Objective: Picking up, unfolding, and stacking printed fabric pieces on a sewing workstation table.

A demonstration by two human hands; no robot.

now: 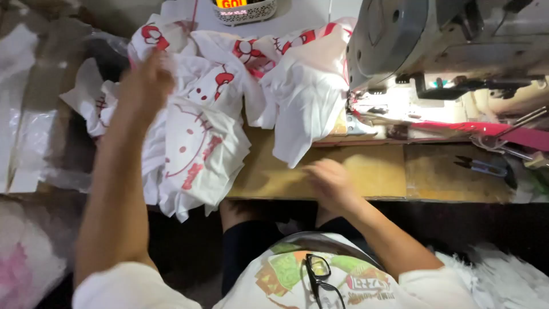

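At the far left, off the table's left edge, clear plastic sheeting (26, 143) hangs over a darker surface, and a pale bundle with a pink mark (20, 269) lies below it near the bottom left corner of the view.

The left hand (146, 83) reaches up over the left part of the table and rests on a heap of white cloth pieces (200, 131) printed with red bows and cartoon faces. It is blurred, so I cannot tell whether its fingers are closed on the cloth or only lying against it. The heap covers the table's left end and back; one printed piece (197, 171) spills over the near edge and hangs down toward the lap.

Behind the heap, at the table's far edge, stands a small white lattice basket (246, 11).

In the middle, a bare strip of tan table (377, 171) runs along the near edge, the one open stretch of surface. The right hand (331, 183) lies there, just at the near edge, below a hanging fold of white cloth (303, 109); its fingers look loosely spread and grasp nothing, though motion blur softens them.

To the right, a grey sewing machine (434, 40) fills the table's far right corner, with a lit patch under its arm. A red strip of fabric (486, 131) stretches rightward from it, and small snips (486, 167) lie near the right end of the table.

Black glasses (323, 280) hang from the collar of the person's shirt at the bottom.
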